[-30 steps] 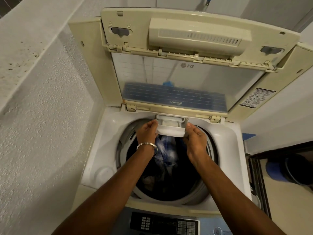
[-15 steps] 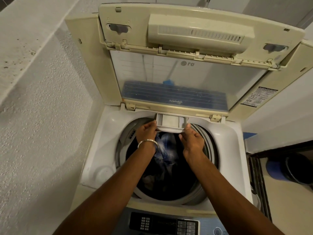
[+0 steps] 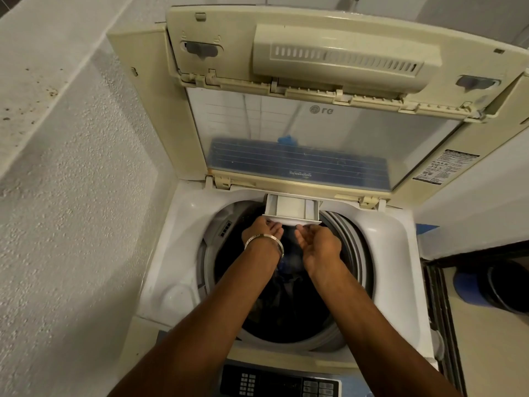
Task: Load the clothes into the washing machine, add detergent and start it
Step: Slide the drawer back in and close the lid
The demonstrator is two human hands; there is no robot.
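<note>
A cream top-load washing machine (image 3: 400, 253) stands with its lid (image 3: 315, 133) raised. Dark and blue checked clothes (image 3: 286, 290) lie in the drum. At the drum's back rim a white detergent drawer (image 3: 292, 209) sticks out a short way. My left hand (image 3: 262, 232), with a metal bangle on the wrist, grips the left end of the drawer's front lip. My right hand (image 3: 317, 245) has its fingers curled against the lip's right end from below. No detergent container is in view.
A rough grey wall (image 3: 71, 224) runs close along the left side. The control panel (image 3: 277, 382) with its buttons sits at the near edge. A dark round bucket (image 3: 503, 287) stands on the floor to the right, beyond a dark frame.
The drawer has slid back into its slot and sticks out less than before. Both hands followed it toward the back rim and shifted from its sides to its front lip.
</note>
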